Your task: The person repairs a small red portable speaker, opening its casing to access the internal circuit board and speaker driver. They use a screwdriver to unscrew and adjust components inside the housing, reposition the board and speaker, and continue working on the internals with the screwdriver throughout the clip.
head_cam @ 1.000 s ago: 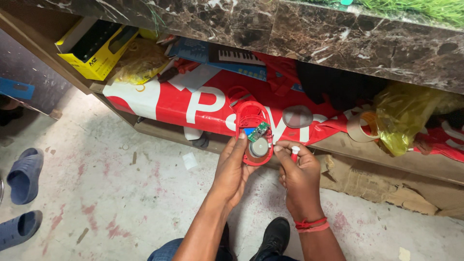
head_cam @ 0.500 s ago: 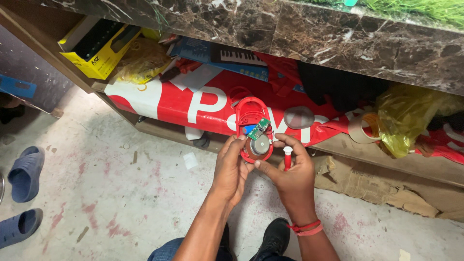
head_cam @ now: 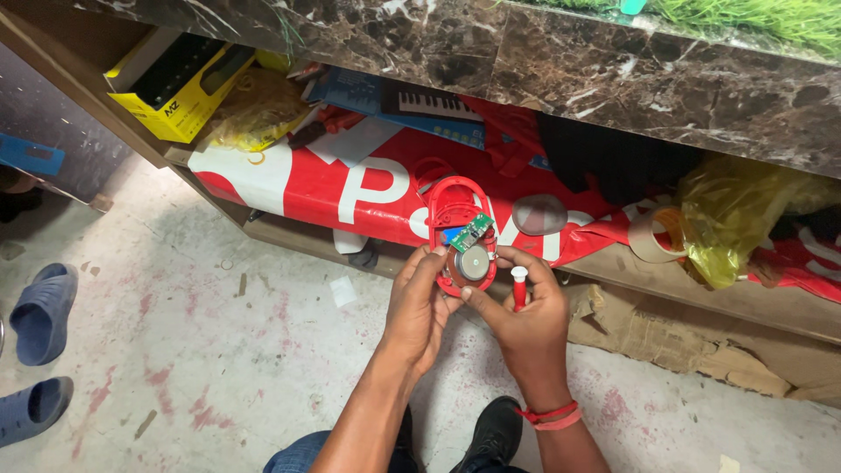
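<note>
Right hand (head_cam: 526, 320) lower (red gadget (head_cam: 462, 235) gripped)

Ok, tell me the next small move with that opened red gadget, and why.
Probably bring the red-handled screwdriver, tucked in the right hand, to the green circuit board. The left hand steadies the red casing open, with the board and round disc exposed.

I see my left hand (head_cam: 419, 302) and right hand (head_cam: 524, 308) pinching an opened red gadget (head_cam: 462, 236), a red-handled screwdriver (head_cam: 519, 285) at its 3 o'clock.
</note>
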